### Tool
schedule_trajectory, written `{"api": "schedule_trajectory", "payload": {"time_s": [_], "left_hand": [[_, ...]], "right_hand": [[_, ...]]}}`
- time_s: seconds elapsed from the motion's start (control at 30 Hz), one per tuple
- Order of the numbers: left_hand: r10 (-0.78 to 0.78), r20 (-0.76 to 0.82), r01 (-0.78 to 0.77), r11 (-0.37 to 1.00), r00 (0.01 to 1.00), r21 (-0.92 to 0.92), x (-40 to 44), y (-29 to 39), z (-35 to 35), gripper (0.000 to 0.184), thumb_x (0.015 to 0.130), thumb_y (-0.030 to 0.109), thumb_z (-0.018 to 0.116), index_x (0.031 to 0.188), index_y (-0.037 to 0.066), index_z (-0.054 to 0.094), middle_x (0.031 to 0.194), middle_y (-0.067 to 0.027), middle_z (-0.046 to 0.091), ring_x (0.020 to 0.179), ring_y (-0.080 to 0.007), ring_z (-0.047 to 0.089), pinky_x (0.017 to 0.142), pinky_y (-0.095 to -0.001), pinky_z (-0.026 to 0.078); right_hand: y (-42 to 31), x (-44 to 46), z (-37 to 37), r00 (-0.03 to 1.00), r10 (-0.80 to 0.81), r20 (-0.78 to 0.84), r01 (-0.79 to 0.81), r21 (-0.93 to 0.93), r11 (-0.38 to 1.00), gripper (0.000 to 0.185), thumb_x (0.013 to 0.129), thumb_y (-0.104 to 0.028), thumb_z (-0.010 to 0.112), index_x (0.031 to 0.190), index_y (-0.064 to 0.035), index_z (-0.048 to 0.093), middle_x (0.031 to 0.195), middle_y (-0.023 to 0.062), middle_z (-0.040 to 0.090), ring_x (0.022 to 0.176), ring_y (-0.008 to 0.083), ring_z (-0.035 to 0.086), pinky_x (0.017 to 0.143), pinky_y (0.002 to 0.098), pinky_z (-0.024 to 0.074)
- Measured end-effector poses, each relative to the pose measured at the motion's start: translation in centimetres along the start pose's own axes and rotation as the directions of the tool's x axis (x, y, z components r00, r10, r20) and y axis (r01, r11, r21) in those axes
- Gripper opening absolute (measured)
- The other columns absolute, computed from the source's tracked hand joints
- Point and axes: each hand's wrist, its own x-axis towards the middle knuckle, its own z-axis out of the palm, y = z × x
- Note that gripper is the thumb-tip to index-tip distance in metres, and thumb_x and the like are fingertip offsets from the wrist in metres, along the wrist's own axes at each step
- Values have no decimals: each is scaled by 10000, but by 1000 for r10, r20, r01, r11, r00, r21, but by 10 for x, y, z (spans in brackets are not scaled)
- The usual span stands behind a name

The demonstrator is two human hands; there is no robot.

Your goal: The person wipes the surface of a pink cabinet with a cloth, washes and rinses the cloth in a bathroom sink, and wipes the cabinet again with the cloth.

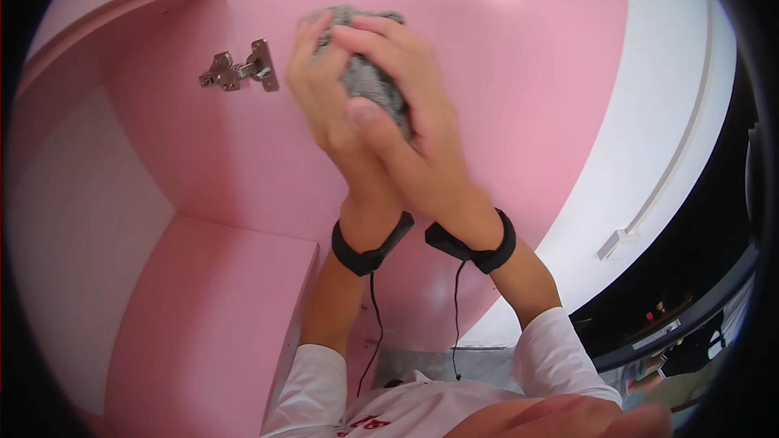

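Note:
A grey fuzzy cloth [370,83] is bunched up between my two hands, in front of the inner face of an open pink cabinet door [519,73]. My left hand [322,101] is wrapped round its left side, with the fingers pointing up. From the right, my right hand [418,105] grips the cloth, and its thumb crosses toward the left palm. Parts of the cloth are covered by the fingers, and the hands are slightly blurred. Whether the cloth touches the door I cannot tell.
A metal hinge [239,70] joins the door to the cabinet side, left of my hands. Lower left is a pink shelf [215,316]. Black wristbands [363,253] with hanging cables circle both wrists. A white wall [657,113] and a dark glossy panel [690,235] stand right.

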Motion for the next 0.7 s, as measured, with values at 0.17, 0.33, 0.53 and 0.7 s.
{"api": "schedule_trajectory", "payload": {"time_s": [0.17, 0.33, 0.53, 0.7], "left_hand": [[35, 143, -31, 999, 989, -27, -12, 62, 54, 309, 1015, 229, 576, 1206, -7, 634, 1349, -254, 566, 1295, -481, 546, 1032, -521, 489], [81, 179, -68, 994, 980, -80, -70, 123, 135, 266, 916, 126, 690, 1152, 13, 645, 1314, -231, 599, 1246, -471, 586, 979, -508, 534], [67, 281, -30, 990, 957, -135, -85, 166, 161, 242, 881, 108, 712, 1108, 47, 654, 1311, -203, 609, 1266, -490, 577, 975, -515, 548], [81, 423, -26, 991, 903, -134, -99, 189, 157, 315, 800, 30, 785, 1084, 57, 652, 1318, -168, 623, 1287, -467, 583, 987, -499, 549]], "right_hand": [[9, -24, -88, 993, -43, -111, 29, -122, 992, 524, 1024, -301, 567, 1445, 11, 540, 1478, 188, 542, 1402, 347, 479, 1181, 453, 355], [12, -78, -190, 974, 39, -225, -75, -151, 986, 573, 1058, -359, 539, 1497, 6, 489, 1536, 173, 514, 1445, 326, 457, 1209, 437, 334], [-6, -103, -233, 911, 240, -334, -245, 27, 969, 579, 1025, -223, 597, 1539, -1, 450, 1610, 177, 410, 1499, 319, 381, 1235, 444, 288], [-39, -154, -248, 829, 369, -421, -355, 115, 928, 707, 1033, -268, 596, 1614, -9, 289, 1657, 176, 310, 1516, 328, 354, 1235, 473, 289]]}}
